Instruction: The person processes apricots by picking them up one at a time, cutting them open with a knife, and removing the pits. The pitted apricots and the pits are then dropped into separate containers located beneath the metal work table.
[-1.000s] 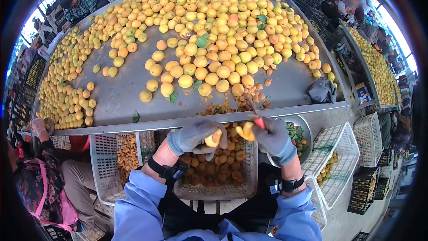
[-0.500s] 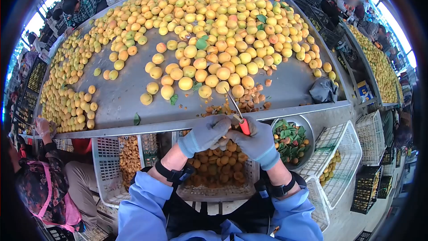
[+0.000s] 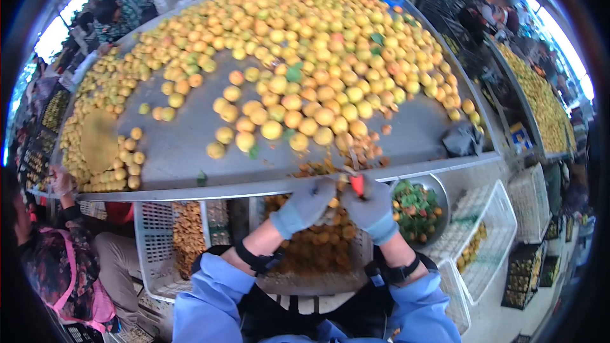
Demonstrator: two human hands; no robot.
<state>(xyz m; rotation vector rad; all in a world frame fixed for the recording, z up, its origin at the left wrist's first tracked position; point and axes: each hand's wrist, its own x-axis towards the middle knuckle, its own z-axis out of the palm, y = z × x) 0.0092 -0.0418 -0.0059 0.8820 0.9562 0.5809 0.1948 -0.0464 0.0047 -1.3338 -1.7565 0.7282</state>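
Over a white plastic crate of apricot halves (image 3: 318, 254), my two gloved hands work close together. My right hand (image 3: 370, 209) is wrapped round the red handle of a small knife (image 3: 358, 185), whose blurred blade points away from me over the table edge. My left hand (image 3: 308, 202), in a grey glove, has its fingers curled together beside the knife. A small yellow-orange piece shows by its fingertips, too blurred to tell whether it is held. Beyond the hands, whole apricots (image 3: 324, 92) are heaped on the metal table (image 3: 184, 152).
A metal bowl (image 3: 445, 206) with leaves and fruit stands right of my hands, near white crates (image 3: 502, 216). Another crate (image 3: 152, 241) of fruit pieces is at left, beside a seated person (image 3: 63, 267). A dark plastic bag (image 3: 462, 140) lies on the table's right side.
My hands have moved slightly apart, the left one turning more upright. The knife's handle has tipped, its blade now pointing more straight ahead. The whole view has shifted slightly.
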